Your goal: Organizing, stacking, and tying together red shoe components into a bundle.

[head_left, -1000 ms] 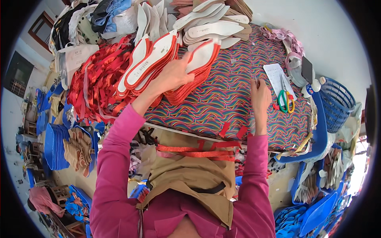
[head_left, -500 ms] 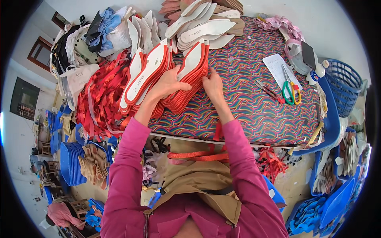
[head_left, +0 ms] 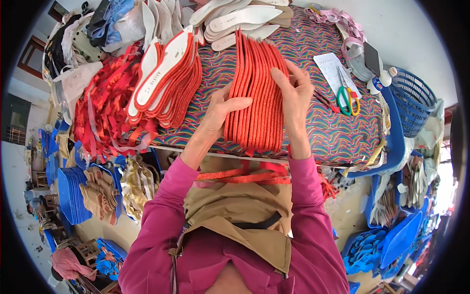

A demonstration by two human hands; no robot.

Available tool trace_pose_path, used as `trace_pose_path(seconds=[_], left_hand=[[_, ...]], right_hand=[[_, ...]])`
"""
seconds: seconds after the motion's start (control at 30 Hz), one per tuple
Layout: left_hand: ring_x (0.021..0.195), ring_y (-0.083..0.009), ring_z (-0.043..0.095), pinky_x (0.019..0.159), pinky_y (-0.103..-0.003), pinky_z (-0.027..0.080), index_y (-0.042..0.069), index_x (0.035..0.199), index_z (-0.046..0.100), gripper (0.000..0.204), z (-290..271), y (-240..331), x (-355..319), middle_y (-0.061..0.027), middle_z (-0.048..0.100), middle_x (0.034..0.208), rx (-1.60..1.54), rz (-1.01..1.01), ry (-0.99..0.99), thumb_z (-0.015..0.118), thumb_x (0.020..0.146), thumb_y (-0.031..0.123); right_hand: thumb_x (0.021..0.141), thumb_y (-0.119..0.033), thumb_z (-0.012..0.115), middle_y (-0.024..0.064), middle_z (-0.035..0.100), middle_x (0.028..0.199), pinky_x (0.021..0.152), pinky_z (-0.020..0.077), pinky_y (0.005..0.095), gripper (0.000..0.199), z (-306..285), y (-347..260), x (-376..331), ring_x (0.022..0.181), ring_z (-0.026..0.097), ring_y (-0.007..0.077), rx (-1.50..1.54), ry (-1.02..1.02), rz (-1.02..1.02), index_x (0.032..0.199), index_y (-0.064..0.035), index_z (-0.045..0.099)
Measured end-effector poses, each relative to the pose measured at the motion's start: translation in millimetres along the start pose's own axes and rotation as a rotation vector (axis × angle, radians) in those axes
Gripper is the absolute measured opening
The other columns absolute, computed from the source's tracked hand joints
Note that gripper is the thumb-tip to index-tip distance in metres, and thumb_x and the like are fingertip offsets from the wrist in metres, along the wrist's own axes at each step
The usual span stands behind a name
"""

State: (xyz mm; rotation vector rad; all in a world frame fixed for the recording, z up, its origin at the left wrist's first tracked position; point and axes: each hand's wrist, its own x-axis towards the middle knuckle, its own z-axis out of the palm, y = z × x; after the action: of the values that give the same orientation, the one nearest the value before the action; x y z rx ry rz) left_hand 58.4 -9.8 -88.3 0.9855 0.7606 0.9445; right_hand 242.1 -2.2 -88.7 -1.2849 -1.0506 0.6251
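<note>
Between my two hands stands a thick stack of shoe insoles, turned on edge so their red glittery rims face me. My left hand presses on its left side, thumb lying across the near rims. On the right side my right hand grips the stack, its thumb over the upper edges and fingers behind. Left of it, more white insoles with red rims lie in a leaning pile on the patterned table. Plain white insoles are heaped at the back.
Red ribbon strips cover the table's left end. Scissors, red-handled pliers and a white paper lie at right, near a bottle and a blue basket. Blue bins stand on the floor.
The stack has come away from the pile on the left, moving right and nearer me, and now stands on edge. My right hand has moved right and closed on its side.
</note>
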Motion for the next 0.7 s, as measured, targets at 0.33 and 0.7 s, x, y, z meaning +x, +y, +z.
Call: trace_pose_path(seconds=[0.33,0.7], left_hand=[[0.131,-0.0342,0.044,0.111,-0.042,0.036,-0.001,0.135,0.055,0.049,-5.0,-63.2,33.2,-0.0218,0.042,0.145,0.591,0.282,0.097,0.067,0.095,0.025],[0.125,-0.0373,0.049,0.109,-0.043,0.038,-0.002,0.134,0.054,0.055,11.7,-79.7,20.0,-0.0212,0.049,0.138,0.559,0.360,0.116,0.071,0.090,0.025]], right_hand=[[0.093,-0.029,0.068,0.0161,0.058,0.105,0.082,0.0481,0.0330,0.044,-27.7,66.9,-19.1,0.090,0.055,0.0249,0.090,-0.175,0.305,0.126,-0.0005,0.065],[0.095,-0.033,0.064,0.0212,0.059,0.106,0.086,0.0470,0.0399,0.049,-31.1,48.6,-46.9,0.092,0.054,0.0312,-0.257,-0.128,0.063,0.132,-0.0003,0.059]])
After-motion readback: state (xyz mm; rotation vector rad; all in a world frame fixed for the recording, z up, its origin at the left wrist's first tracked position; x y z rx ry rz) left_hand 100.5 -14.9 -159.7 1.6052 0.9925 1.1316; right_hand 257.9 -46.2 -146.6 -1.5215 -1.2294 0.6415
